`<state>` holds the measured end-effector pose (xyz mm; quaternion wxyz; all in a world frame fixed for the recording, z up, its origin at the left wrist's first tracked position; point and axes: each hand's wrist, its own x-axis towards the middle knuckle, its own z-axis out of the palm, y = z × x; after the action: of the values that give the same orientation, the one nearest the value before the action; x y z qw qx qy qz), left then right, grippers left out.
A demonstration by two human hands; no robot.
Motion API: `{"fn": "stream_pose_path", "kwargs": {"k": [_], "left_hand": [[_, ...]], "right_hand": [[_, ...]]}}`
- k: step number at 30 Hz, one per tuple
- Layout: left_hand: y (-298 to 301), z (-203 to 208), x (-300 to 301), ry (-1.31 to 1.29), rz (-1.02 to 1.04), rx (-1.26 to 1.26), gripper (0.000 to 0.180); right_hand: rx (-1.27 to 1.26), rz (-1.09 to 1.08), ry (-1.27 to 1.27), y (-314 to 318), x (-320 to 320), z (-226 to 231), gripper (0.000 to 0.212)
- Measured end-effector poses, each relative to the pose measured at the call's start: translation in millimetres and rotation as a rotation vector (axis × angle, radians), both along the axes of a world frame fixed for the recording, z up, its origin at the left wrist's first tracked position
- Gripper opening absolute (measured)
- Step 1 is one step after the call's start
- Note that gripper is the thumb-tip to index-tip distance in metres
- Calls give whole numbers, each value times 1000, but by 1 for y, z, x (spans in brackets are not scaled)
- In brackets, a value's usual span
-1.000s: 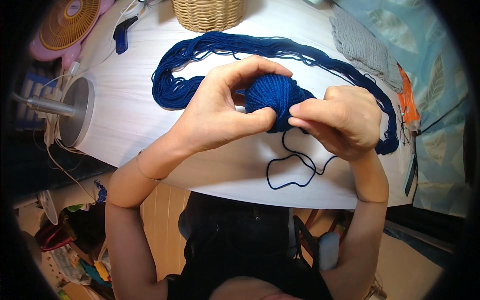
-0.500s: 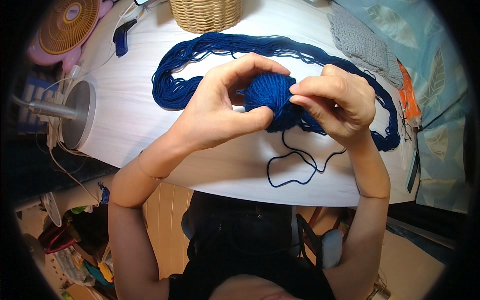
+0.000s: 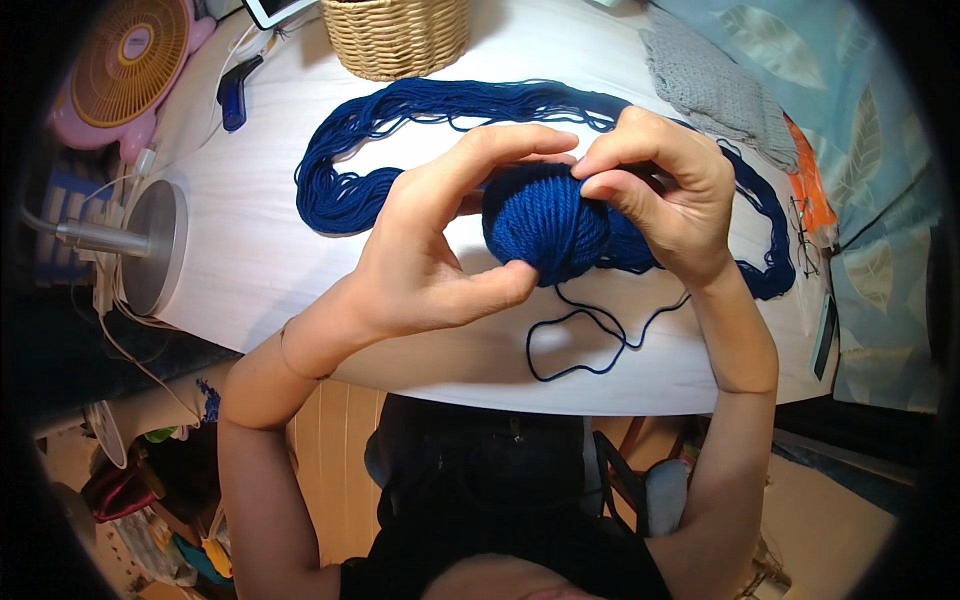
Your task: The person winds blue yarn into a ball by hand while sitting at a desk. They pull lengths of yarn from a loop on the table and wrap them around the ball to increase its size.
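A ball of dark blue yarn (image 3: 548, 222) is held above the table by my left hand (image 3: 430, 235), thumb on its near side and fingers curved round the far side. At the ball's upper right edge, my right hand (image 3: 672, 190) pinches the yarn strand between thumb and index finger. Behind both hands a long loose skein of the same blue yarn (image 3: 345, 190) lies in a wide loop on the table; the hands hide part of it. A single loose strand (image 3: 585, 372) curls on the tabletop below the ball.
On the white table (image 3: 250, 250) stand a wicker basket (image 3: 398, 40) at the back and a lamp base (image 3: 157, 245) at left. A pink fan (image 3: 125, 65) and a blue-black tool (image 3: 234, 95) are far left. Grey knitted fabric (image 3: 715, 85) and an orange packet (image 3: 810, 190) lie right.
My right hand has moved up a little along the ball's right edge. The ball has turned in my left hand and sits slightly lower in the picture.
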<state>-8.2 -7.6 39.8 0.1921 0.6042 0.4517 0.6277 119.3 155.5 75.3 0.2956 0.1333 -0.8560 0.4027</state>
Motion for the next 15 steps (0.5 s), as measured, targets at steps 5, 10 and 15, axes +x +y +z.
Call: {"fn": "stream_pose_path", "kwargs": {"k": [5,10,15], "left_hand": [[3,-2,-2,96,32,99,62],[0,5,-8,283,-41,-2,60],[-2,3,-5,7,33,-53,53]], "right_hand": [[-326,35,-104,-3,-3,-10,10],[-487,-9,-172,-2,-7,-17,8],[-567,-45,-181,-8,-18,-44,11]]}}
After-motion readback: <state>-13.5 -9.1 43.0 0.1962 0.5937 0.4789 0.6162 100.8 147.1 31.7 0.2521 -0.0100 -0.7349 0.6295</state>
